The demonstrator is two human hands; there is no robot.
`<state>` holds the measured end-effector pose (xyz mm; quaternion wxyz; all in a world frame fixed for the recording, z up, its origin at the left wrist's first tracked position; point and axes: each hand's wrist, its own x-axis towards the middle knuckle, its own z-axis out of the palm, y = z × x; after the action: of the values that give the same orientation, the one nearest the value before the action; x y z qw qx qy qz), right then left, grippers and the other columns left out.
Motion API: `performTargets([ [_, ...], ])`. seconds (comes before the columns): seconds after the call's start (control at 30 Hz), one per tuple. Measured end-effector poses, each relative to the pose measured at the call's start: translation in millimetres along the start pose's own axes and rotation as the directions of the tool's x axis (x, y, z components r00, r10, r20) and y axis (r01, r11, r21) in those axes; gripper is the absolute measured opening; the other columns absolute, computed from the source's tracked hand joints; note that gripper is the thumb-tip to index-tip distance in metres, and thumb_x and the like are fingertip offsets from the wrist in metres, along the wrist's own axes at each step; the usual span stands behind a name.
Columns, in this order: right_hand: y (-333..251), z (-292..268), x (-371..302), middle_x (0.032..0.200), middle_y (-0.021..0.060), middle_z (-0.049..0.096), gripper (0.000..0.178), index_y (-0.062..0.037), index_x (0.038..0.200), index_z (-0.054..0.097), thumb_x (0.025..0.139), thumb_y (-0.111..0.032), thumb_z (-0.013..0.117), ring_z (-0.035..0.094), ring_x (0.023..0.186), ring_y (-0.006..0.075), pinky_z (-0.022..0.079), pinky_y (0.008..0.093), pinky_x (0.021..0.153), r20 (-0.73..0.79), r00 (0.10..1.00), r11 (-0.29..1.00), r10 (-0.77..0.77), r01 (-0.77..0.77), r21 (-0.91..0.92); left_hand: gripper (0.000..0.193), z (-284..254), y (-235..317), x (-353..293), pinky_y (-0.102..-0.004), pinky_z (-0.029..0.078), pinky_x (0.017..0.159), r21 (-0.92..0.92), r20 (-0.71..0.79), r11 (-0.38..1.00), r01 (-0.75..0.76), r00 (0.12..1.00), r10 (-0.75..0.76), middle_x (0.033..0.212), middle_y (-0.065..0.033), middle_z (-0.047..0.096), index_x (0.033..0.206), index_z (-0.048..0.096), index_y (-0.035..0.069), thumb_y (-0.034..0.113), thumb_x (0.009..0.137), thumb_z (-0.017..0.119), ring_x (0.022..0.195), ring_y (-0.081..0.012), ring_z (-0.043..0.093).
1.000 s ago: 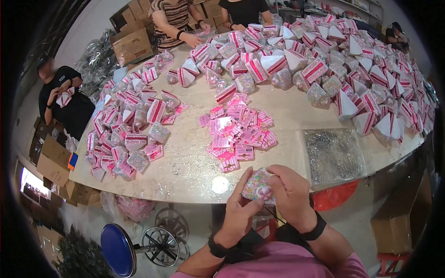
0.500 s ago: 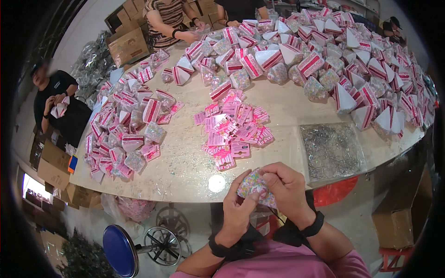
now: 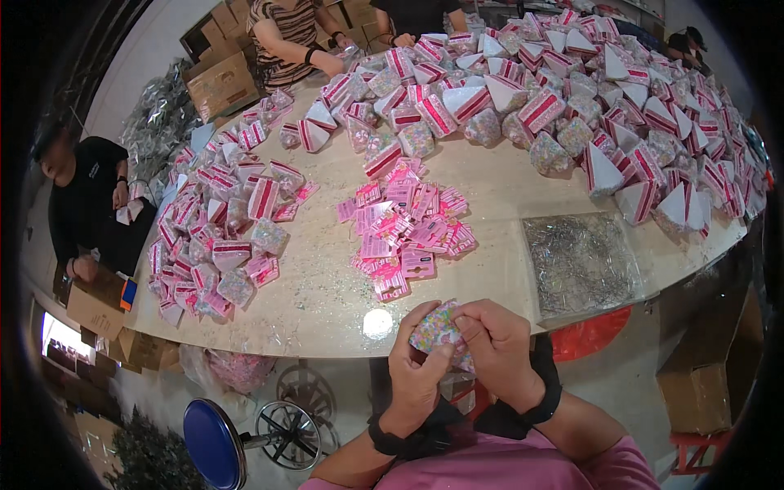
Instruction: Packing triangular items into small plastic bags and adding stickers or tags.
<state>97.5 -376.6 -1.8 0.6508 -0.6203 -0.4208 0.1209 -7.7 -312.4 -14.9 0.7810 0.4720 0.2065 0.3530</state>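
Observation:
Just off the near edge of the table, both my hands hold one decorative cake slice covered in pastel sprinkles. My left hand wraps its left side, with the thumb on the front. My right hand grips the right side between thumb and bent fingers, which hide part of it. Beyond my hands lies a heap of pink printed cards. To the right of the cards sits a clear shallow tray holding many thin, dark, wire-like strands.
A big pile of cake slices covers the far right of the table; a smaller pile of carded slices lies left. A blue stool stands below left, a cardboard box below right. Co-workers stand around.
The cake slice has turned a little in my hands, which stay at nearly the same place. The co-worker at left has lowered one hand to a cardboard box.

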Motion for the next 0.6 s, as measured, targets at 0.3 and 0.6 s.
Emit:
performTargets([
  [0.3,-5,4,-3,0.082,0.0174,0.061,0.01,0.0014,0.091,0.061,0.086,-0.007,0.057,0.061,0.071,0.0315,0.049,0.0342,0.065,0.034,0.998,0.995,-0.061,0.064,-0.081,0.048,-4,-4,1,-0.0293,0.041,0.093,-0.048,-0.021,0.998,-0.031,0.999,0.03,0.117,-0.0111,0.052,0.125,0.043,-0.003,0.002,0.08,0.06,0.105,-0.0165,0.052],
  [0.6,-15,-2,8,0.079,0.0057,0.059,0.012,0.003,0.093,0.06,0.089,-0.007,0.054,0.052,0.072,0.0091,0.044,0.025,0.064,0.096,0.969,0.936,0.227,-0.244,0.255,0.035,0,10,6,-0.0341,0.043,0.092,-0.129,-0.042,0.992,-0.01,0.999,0.005,0.11,-0.0126,0.056,0.122,0.044,-0.003,0.02,0.095,0.046,0.101,-0.0191,0.055],
])
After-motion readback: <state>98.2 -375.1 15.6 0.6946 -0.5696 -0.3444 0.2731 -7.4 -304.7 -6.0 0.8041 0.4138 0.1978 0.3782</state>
